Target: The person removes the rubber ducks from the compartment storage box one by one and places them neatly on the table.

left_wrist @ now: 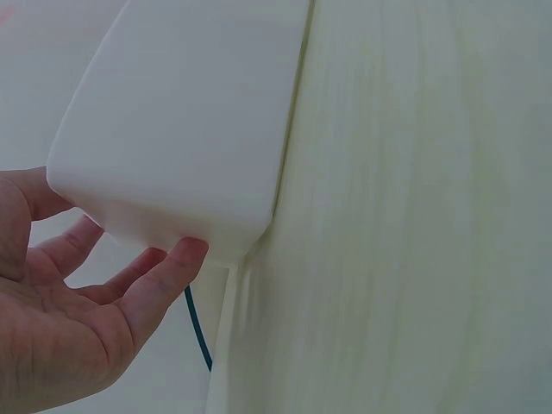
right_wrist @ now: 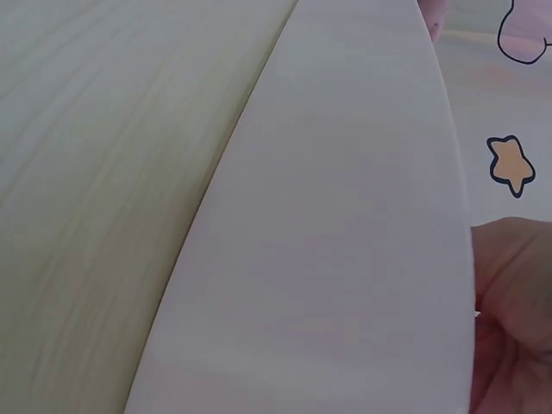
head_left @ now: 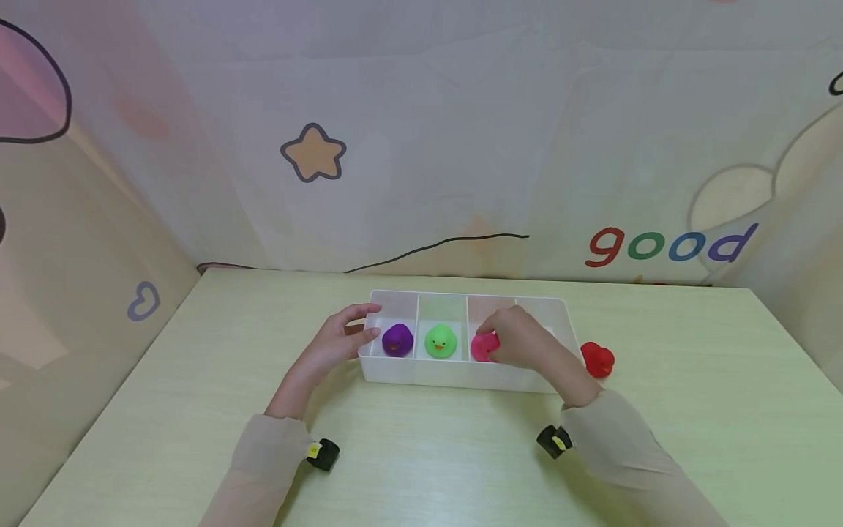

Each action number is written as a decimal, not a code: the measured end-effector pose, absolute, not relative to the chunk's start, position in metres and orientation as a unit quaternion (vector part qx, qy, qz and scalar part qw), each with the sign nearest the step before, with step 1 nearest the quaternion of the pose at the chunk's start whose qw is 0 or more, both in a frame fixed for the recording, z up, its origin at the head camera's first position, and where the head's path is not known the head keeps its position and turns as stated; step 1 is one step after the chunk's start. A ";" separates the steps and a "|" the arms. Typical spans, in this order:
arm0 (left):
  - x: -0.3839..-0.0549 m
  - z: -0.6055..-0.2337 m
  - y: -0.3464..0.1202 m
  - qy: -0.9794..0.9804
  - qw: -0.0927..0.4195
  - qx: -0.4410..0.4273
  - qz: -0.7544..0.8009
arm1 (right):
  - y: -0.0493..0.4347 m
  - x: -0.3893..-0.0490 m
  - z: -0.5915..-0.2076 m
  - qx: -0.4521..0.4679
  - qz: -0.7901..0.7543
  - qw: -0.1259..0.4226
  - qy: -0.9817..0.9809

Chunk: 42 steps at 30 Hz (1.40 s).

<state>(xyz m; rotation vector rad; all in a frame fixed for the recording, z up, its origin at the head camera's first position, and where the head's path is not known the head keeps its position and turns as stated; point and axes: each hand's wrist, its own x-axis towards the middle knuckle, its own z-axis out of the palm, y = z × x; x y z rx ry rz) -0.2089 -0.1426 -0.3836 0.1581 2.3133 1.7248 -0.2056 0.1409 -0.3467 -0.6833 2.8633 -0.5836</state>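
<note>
A white divided box (head_left: 454, 372) stands on the table. Its left end is held by my left hand (head_left: 337, 338), the thumb at the rim; in the left wrist view, that hand's (left_wrist: 86, 310) fingertips touch the end wall. My right hand (head_left: 523, 340) reaches into the third compartment from the left and grips a pink toy duck (head_left: 484, 346), partly covered by the fingers. A purple toy duck (head_left: 398, 340) sits in the first compartment, a green one (head_left: 440, 342) in the second. The right hand (right_wrist: 515, 302) is mostly behind the box wall in the right wrist view.
A red toy duck (head_left: 598, 359) lies on the table (head_left: 421, 454) just beyond the box's right end. The fourth compartment is partly hidden by my right hand and wrist. Behind the table hangs a printed cloth (head_left: 428, 146) with a star and the word "good".
</note>
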 end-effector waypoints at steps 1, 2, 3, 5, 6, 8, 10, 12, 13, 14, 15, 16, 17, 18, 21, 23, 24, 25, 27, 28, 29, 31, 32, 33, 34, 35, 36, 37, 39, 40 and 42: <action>-0.209 -0.384 -0.143 0.794 0.125 0.055 0.592 | 0.140 -0.206 -0.347 -0.227 -0.187 0.069 0.953; -0.209 -0.384 -0.142 0.794 0.125 0.054 0.592 | 0.138 -0.206 -0.346 -0.227 -0.181 0.069 0.954; -0.209 -0.384 -0.142 0.795 0.125 0.055 0.591 | 0.138 -0.207 -0.346 -0.225 -0.176 0.070 0.956; -0.209 -0.384 -0.143 0.794 0.125 0.054 0.592 | 0.136 -0.208 -0.346 -0.228 -0.164 0.067 0.957; -0.210 -0.384 -0.143 0.796 0.125 0.054 0.590 | 0.135 -0.208 -0.346 -0.227 -0.159 0.066 0.959; -0.210 -0.384 -0.143 0.797 0.125 0.053 0.588 | 0.135 -0.209 -0.347 -0.235 -0.146 0.056 0.959; -0.210 -0.384 -0.143 0.799 0.124 0.051 0.587 | 0.135 -0.210 -0.348 -0.246 -0.137 0.045 0.959; -0.209 -0.384 -0.143 0.800 0.124 0.051 0.585 | 0.134 -0.210 -0.349 -0.249 -0.137 0.040 0.958; -0.209 -0.384 -0.142 0.799 0.123 0.051 0.586 | 0.134 -0.210 -0.349 -0.251 -0.137 0.037 0.957; -0.209 -0.383 -0.142 0.798 0.123 0.052 0.587 | 0.135 -0.210 -0.349 -0.252 -0.138 0.037 0.957; -0.209 -0.383 -0.142 0.797 0.123 0.052 0.589 | 0.135 -0.210 -0.350 -0.255 -0.138 0.034 0.956; -0.209 -0.383 -0.142 0.797 0.123 0.053 0.589 | 0.135 -0.210 -0.350 -0.253 -0.142 0.035 0.956; -0.208 -0.383 -0.142 0.796 0.124 0.053 0.590 | 0.135 -0.209 -0.350 -0.247 -0.147 0.037 0.957; -0.209 -0.383 -0.142 0.796 0.124 0.052 0.590 | 0.136 -0.209 -0.350 -0.244 -0.152 0.035 0.957; -0.209 -0.383 -0.141 0.800 0.126 0.048 0.585 | 0.138 -0.208 -0.348 -0.237 -0.176 0.029 0.955; -0.209 -0.383 -0.142 0.802 0.126 0.045 0.583 | 0.140 -0.207 -0.346 -0.237 -0.193 0.020 0.952; -0.209 -0.383 -0.142 0.803 0.125 0.044 0.581 | 0.140 -0.207 -0.345 -0.237 -0.200 0.017 0.951; -0.209 -0.383 -0.142 0.802 0.125 0.043 0.582 | 0.141 -0.207 -0.344 -0.236 -0.206 0.014 0.950; -0.209 -0.383 -0.142 0.801 0.125 0.047 0.583 | 0.143 -0.206 -0.342 -0.230 -0.216 0.011 0.949; -0.209 -0.383 -0.142 0.801 0.125 0.049 0.583 | 0.144 -0.205 -0.340 -0.224 -0.223 0.012 0.949; -0.209 -0.383 -0.142 0.801 0.126 0.048 0.583 | 0.145 -0.205 -0.339 -0.216 -0.232 0.015 0.948; -0.209 -0.382 -0.143 0.800 0.126 0.049 0.584 | 0.148 -0.203 -0.337 -0.204 -0.248 0.015 0.947; -0.208 -0.382 -0.143 0.800 0.126 0.050 0.584 | 0.149 -0.202 -0.335 -0.203 -0.256 0.013 0.945; -0.208 -0.382 -0.143 0.800 0.126 0.050 0.584 | 0.150 -0.202 -0.334 -0.203 -0.266 0.008 0.942; -0.208 -0.382 -0.143 0.800 0.127 0.049 0.585 | 0.152 -0.201 -0.333 -0.206 -0.273 0.000 0.940; -0.208 -0.382 -0.143 0.801 0.126 0.051 0.584 | 0.154 -0.200 -0.332 -0.208 -0.281 -0.006 0.937; -0.208 -0.382 -0.144 0.800 0.126 0.053 0.584 | 0.155 -0.200 -0.331 -0.211 -0.287 -0.015 0.934; -0.208 -0.382 -0.144 0.800 0.127 0.054 0.584 | 0.157 -0.199 -0.330 -0.214 -0.293 -0.023 0.932; -0.208 -0.382 -0.144 0.801 0.127 0.056 0.583 | 0.161 -0.198 -0.329 -0.215 -0.307 -0.034 0.926; -0.208 -0.382 -0.144 0.801 0.128 0.056 0.582 | 0.163 -0.198 -0.328 -0.213 -0.314 -0.037 0.925; -0.208 -0.382 -0.143 0.800 0.128 0.053 0.584 | 0.167 -0.197 -0.328 -0.201 -0.327 -0.034 0.923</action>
